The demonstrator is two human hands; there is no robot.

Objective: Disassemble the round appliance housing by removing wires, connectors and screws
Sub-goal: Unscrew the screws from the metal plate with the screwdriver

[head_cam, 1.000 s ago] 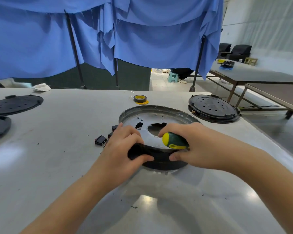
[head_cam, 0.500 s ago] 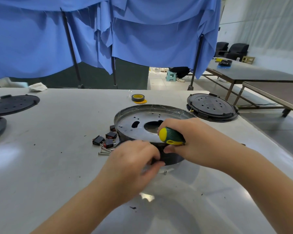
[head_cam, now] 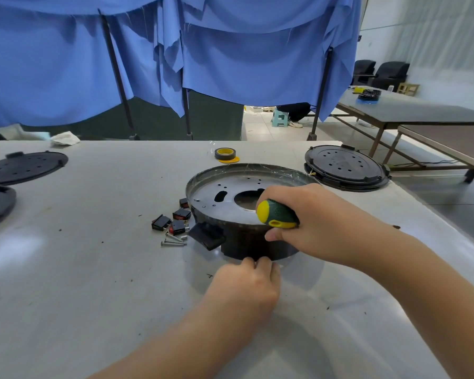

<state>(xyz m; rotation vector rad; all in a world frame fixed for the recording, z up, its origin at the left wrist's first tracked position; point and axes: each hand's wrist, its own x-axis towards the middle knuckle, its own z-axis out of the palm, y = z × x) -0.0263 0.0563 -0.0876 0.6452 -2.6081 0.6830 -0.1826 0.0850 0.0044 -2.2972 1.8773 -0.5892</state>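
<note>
The round housing (head_cam: pixel 225 187), a metal plate with holes set in a black wall, lies upside down on the grey table (head_cam: pixel 93 269). A black tab (head_cam: pixel 205 236) sticks out at its near left. My right hand (head_cam: pixel 318 222) grips a green and yellow screwdriver (head_cam: pixel 277 214) and rests on the housing's near right rim; the tool's tip is hidden. My left hand (head_cam: pixel 244 288) is on the table at the housing's near edge with fingers curled down; its fingertips are hidden. Loose screws (head_cam: pixel 174 240) and black and red switches (head_cam: pixel 173 220) lie left of the housing.
A roll of yellow tape (head_cam: pixel 225 154) sits behind the housing. A black perforated lid (head_cam: pixel 345 168) lies at the right near the table edge. Two black discs (head_cam: pixel 22 166) lie at the far left, with a white cloth (head_cam: pixel 65 138) behind. Blue curtains hang past the table.
My left hand has let go of the housing's near wall and dropped to the table in front of it. The right hand keeps the screwdriver on the rim.
</note>
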